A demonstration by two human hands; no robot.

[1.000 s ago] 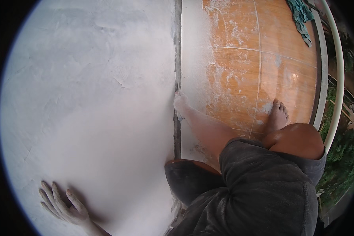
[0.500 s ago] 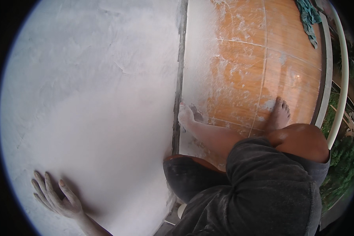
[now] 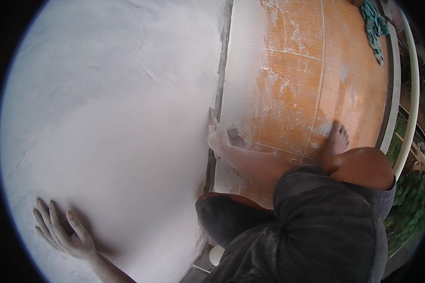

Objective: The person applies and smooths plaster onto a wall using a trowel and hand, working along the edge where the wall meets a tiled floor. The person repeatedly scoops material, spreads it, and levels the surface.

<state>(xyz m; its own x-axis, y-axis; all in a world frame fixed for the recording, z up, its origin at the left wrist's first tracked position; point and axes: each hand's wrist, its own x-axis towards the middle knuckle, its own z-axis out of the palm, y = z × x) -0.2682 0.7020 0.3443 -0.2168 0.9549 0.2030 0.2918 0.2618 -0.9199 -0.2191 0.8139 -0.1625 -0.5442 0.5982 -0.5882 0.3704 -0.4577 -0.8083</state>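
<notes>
My left hand (image 3: pixel 63 231) lies with spread fingers on the large white, dust-coated surface (image 3: pixel 113 118). My right hand (image 3: pixel 218 140) is closed on a thin flat tool (image 3: pixel 211 114), held at the dark joint (image 3: pixel 222 56) along that surface's edge. The tool's full shape is hidden by my fingers. Beside the joint lies white powder that spreads onto orange floor tiles (image 3: pixel 293 80).
My bare foot (image 3: pixel 339 137) is on the tiles, below my bent knee (image 3: pixel 363 165). A teal cloth (image 3: pixel 375 30) lies at the upper right, near a pale curved rail (image 3: pixel 413 89) with plants beyond. A round white object (image 3: pixel 216 256) is partly hidden at the bottom.
My right hand has moved a little, and more of the tool now shows above my fingers. My left hand appears slightly farther up and left, still spread on the white surface.
</notes>
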